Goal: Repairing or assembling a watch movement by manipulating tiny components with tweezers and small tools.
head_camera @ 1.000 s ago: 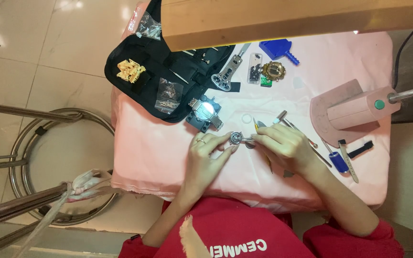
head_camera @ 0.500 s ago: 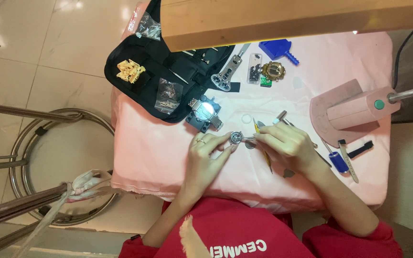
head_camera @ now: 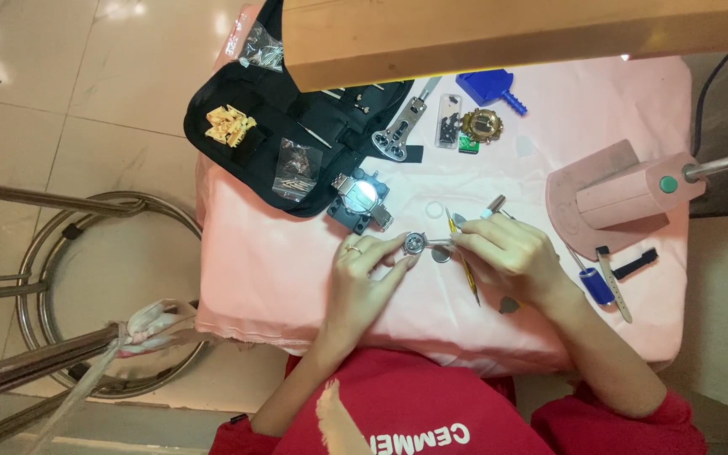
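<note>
The small round watch case sits near the middle of the desk, a little toward the near edge, on the pink cloth. The left hand pinches it at its left rim, fingers closed on the case so it cannot turn. The right hand comes in from the other side, its fingers clenched around thin metal tweezers whose tip meets the case; a slim yellow-handled tool lies under that hand, and whether the hand also grips it I cannot tell.

To do this well, the left hand should keep the case flat and steady against the cloth while the tweezers work in light, short movements; pressing hard looks likely to slip the tip across the case. A small disc lies just beside the case toward the near edge, and a pale ring a little farther back; both are loose and could be flicked off by a slip.

Behind the case stands a black case holder, touching the black tool pouch that covers the far left corner. At the far edge lie a blue tool and a gold-coloured movement. A pink lamp base occupies the right side, with a blue-handled tool near it.
</note>
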